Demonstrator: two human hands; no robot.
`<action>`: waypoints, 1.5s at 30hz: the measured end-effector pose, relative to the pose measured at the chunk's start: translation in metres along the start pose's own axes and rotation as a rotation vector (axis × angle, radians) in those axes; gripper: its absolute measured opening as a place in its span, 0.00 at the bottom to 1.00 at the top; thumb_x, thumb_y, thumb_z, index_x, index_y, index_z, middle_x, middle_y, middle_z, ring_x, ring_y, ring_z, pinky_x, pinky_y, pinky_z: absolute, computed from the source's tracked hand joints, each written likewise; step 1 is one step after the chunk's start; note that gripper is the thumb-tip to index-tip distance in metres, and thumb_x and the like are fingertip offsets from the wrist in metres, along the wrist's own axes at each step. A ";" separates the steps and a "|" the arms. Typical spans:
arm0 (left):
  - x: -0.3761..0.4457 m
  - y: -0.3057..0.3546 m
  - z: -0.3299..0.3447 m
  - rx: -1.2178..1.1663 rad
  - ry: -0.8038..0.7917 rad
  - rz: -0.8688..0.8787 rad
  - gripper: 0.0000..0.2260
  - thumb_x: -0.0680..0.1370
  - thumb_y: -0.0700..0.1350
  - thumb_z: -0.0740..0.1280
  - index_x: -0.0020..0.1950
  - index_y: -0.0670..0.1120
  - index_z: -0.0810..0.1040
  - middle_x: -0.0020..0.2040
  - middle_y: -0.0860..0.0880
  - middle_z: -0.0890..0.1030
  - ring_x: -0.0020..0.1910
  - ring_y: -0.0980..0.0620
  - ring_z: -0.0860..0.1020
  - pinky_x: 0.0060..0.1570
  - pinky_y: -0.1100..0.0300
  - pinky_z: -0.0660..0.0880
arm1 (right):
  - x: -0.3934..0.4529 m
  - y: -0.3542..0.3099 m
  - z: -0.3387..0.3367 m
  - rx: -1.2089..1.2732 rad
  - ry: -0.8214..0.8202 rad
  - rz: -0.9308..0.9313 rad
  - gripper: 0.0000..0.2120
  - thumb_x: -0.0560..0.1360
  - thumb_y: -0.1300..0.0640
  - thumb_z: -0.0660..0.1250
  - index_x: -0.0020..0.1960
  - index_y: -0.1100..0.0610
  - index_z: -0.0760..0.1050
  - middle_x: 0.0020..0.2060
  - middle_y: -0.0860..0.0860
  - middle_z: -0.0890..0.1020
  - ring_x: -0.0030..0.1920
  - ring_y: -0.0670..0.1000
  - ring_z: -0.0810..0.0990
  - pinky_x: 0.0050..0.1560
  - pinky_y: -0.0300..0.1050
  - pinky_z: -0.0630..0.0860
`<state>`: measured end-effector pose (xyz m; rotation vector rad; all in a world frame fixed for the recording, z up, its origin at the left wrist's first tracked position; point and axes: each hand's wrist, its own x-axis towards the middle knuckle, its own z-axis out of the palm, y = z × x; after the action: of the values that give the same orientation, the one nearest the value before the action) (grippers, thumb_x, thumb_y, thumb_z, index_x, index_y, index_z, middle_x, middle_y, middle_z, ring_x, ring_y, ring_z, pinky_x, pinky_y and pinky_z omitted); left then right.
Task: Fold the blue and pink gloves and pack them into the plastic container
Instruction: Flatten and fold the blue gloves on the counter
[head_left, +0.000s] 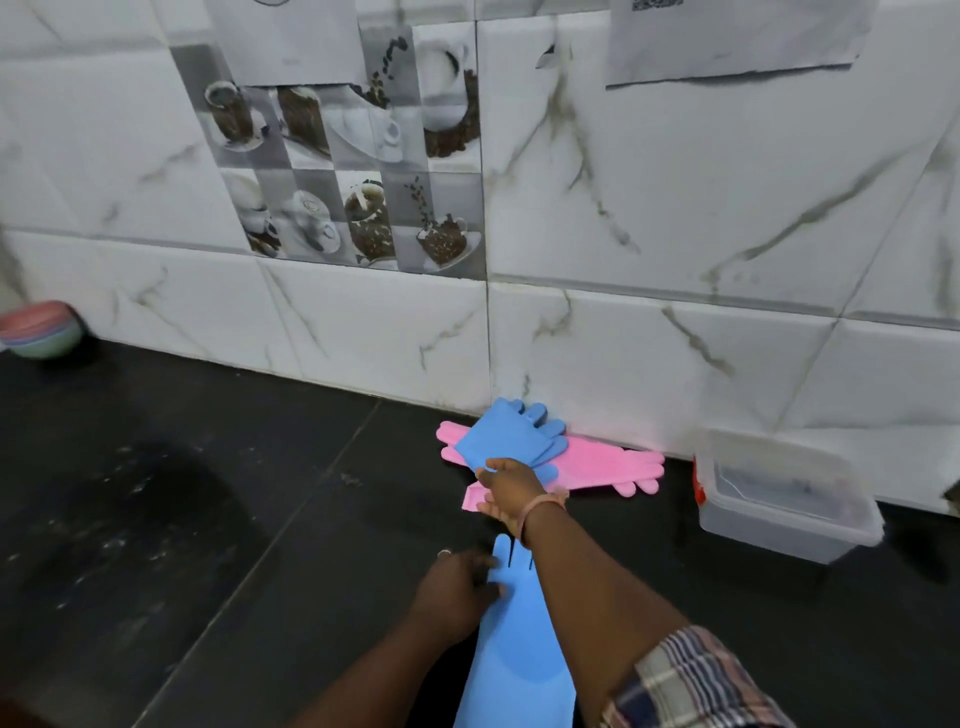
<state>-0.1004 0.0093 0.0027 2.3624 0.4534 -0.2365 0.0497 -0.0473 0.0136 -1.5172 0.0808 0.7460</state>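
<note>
A: Where are the gloves?
B: One blue glove (511, 654) lies lengthwise at lower centre, fingers pointing up-frame; the left hand (454, 587) presses it flat, fingers straight. The folded blue glove (506, 434) sits on the pink gloves (597, 462), whose long axis runs left-right on the black tabletop (208, 519).
A: And the right hand (509, 486)?
B: Its grip pinches the folded blue glove's near edge. The plastic container (779, 493) stands at right by the wall
</note>
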 end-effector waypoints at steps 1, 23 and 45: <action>0.000 -0.001 -0.004 -0.053 0.038 0.014 0.10 0.78 0.45 0.70 0.56 0.46 0.86 0.50 0.46 0.87 0.52 0.49 0.83 0.56 0.53 0.78 | 0.007 -0.002 0.001 -0.028 -0.007 0.017 0.19 0.78 0.60 0.67 0.68 0.60 0.73 0.65 0.60 0.75 0.57 0.55 0.76 0.58 0.52 0.80; -0.016 -0.031 -0.031 -1.585 -0.535 -0.131 0.24 0.76 0.46 0.75 0.71 0.42 0.78 0.69 0.39 0.80 0.69 0.37 0.78 0.70 0.35 0.72 | -0.121 -0.034 -0.011 0.432 0.303 -0.459 0.09 0.75 0.62 0.67 0.52 0.54 0.82 0.40 0.56 0.82 0.41 0.54 0.78 0.44 0.47 0.77; -0.030 -0.020 -0.038 -1.614 -0.727 -0.223 0.15 0.82 0.41 0.62 0.68 0.44 0.78 0.55 0.35 0.86 0.44 0.37 0.87 0.47 0.44 0.84 | -0.219 0.037 -0.032 0.077 0.160 -0.691 0.12 0.72 0.64 0.60 0.33 0.67 0.76 0.31 0.64 0.79 0.40 0.60 0.80 0.74 0.53 0.65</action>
<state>-0.1339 0.0412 0.0264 0.5727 0.3114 -0.5323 -0.1263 -0.1657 0.0862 -1.4004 -0.2820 0.0684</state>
